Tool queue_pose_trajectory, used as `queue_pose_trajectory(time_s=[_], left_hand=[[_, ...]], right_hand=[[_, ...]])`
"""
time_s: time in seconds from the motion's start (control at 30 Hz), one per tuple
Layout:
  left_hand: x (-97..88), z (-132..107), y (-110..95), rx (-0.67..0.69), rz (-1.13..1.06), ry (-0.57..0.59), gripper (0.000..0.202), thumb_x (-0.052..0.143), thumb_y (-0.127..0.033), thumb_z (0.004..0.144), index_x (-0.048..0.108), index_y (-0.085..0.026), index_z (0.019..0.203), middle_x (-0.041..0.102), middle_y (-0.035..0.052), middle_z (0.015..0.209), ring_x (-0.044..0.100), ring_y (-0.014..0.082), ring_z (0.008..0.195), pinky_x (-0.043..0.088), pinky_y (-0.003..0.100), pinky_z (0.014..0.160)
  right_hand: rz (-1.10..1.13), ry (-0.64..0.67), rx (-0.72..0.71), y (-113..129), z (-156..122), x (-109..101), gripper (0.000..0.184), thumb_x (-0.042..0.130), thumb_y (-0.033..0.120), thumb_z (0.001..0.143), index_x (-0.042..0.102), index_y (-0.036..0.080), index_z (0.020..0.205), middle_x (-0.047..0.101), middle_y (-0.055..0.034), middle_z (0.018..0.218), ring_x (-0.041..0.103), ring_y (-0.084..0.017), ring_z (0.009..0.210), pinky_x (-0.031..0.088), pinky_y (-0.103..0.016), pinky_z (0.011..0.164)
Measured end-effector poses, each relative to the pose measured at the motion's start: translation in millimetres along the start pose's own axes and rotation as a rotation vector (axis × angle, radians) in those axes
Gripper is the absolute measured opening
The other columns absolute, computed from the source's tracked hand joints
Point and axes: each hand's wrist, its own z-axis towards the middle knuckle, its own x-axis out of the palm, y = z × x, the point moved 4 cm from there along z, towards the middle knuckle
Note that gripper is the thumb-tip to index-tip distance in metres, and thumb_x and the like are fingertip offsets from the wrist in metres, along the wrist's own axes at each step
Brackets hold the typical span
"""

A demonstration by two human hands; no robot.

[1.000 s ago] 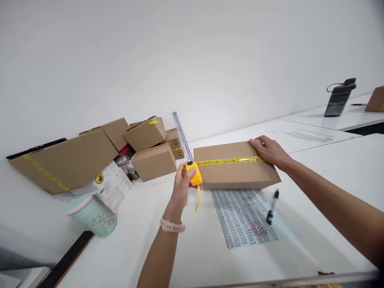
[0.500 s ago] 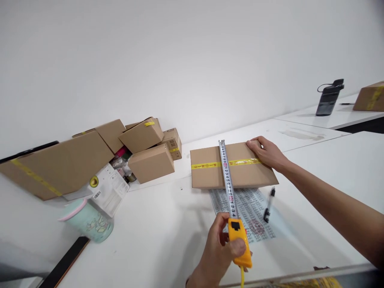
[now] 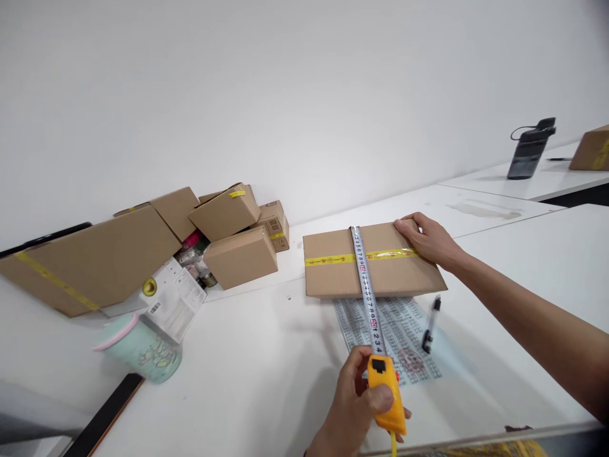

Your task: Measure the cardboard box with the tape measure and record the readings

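My left hand (image 3: 352, 400) is closed round a yellow tape measure (image 3: 387, 395), thumb on its face. The metal blade (image 3: 364, 279) runs out from it across the top of a flat cardboard box (image 3: 333, 279), its end at the box's far edge. Yellow printed tape (image 3: 328, 260) crosses the box under the blade. My right hand (image 3: 428, 240) grips the box's far right corner, thumb on top; the fingers beneath are partly hidden. Partly under the box lies a printed sheet (image 3: 419, 374) with a red round stamp, and a black pen (image 3: 431, 325) rests near its right edge.
Several cardboard boxes (image 3: 242, 257) are piled at the left against the wall. In front of them are a white package (image 3: 174, 304) and a mint cup (image 3: 147, 349) with a pink rim. A dark water bottle (image 3: 528, 152) and another box (image 3: 592, 149) stand far right.
The blade's far end has come down from just past the box's far edge to that edge. My left hand and the tape measure have shifted slightly right and nearer; my right hand keeps its grip.
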Motion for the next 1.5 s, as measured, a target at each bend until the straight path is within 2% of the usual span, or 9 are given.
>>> queue_pose_trajectory(time_s=[0.13, 0.33, 0.63, 0.93, 1.33, 1.5], left_hand=[[-6.3, 0, 4, -0.010, -0.134, 0.085, 0.058, 0.081, -0.043, 0.065, 0.051, -0.023, 0.110, 0.059, 0.0096, 0.116, 0.075, 0.0247, 0.068, 0.056, 0.022, 0.042], [-13.7, 2, 10, -0.017, -0.243, 0.169, 0.048, 0.069, -0.048, 0.075, 0.051, -0.021, 0.110, 0.066, 0.0119, 0.110, 0.075, 0.0283, 0.067, 0.054, 0.022, 0.039], [-15.9, 4, 14, -0.021, -0.263, 0.184, 0.044, 0.067, -0.043, 0.078, 0.049, -0.021, 0.111, 0.067, 0.0114, 0.108, 0.076, 0.0292, 0.068, 0.054, 0.022, 0.039], [-19.1, 2, 14, -0.030, -0.288, 0.202, 0.045, 0.064, -0.048, 0.081, 0.048, -0.020, 0.113, 0.067, 0.0125, 0.108, 0.076, 0.0291, 0.068, 0.053, 0.022, 0.038], [-11.8, 1, 4, 0.024, -0.310, 0.233, 0.043, 0.064, -0.047, 0.082, 0.050, -0.018, 0.109, 0.068, 0.0140, 0.104, 0.075, 0.0292, 0.067, 0.052, 0.022, 0.037], [-10.4, 4, 1, -0.005, -0.289, 0.247, 0.043, 0.064, -0.048, 0.082, 0.050, -0.019, 0.111, 0.067, 0.0127, 0.109, 0.076, 0.0295, 0.070, 0.054, 0.022, 0.039]], right_hand=[[0.000, 0.002, 0.006, 0, -2, -2, 0.042, 0.048, 0.062, 0.086, 0.060, 0.024, 0.098, 0.068, -0.0076, 0.105, 0.063, -0.027, 0.094, 0.047, -0.038, 0.075], [-0.008, 0.004, 0.017, 1, -3, -2, 0.043, 0.048, 0.063, 0.085, 0.060, 0.024, 0.099, 0.068, -0.0079, 0.106, 0.063, -0.027, 0.093, 0.048, -0.038, 0.076], [-0.020, 0.011, 0.012, 2, -3, -2, 0.041, 0.047, 0.064, 0.086, 0.058, 0.026, 0.097, 0.068, -0.0083, 0.106, 0.063, -0.028, 0.094, 0.048, -0.039, 0.074], [0.016, 0.034, 0.042, 6, -8, -3, 0.042, 0.048, 0.062, 0.088, 0.058, 0.023, 0.100, 0.066, -0.0098, 0.109, 0.060, -0.026, 0.094, 0.044, -0.035, 0.073], [0.019, 0.024, 0.038, 4, -6, -2, 0.044, 0.048, 0.064, 0.087, 0.058, 0.023, 0.100, 0.067, -0.0103, 0.109, 0.060, -0.026, 0.093, 0.043, -0.035, 0.073], [0.018, 0.014, 0.030, 3, -6, -2, 0.044, 0.048, 0.063, 0.087, 0.059, 0.023, 0.101, 0.066, -0.0097, 0.109, 0.060, -0.025, 0.094, 0.043, -0.034, 0.073]])
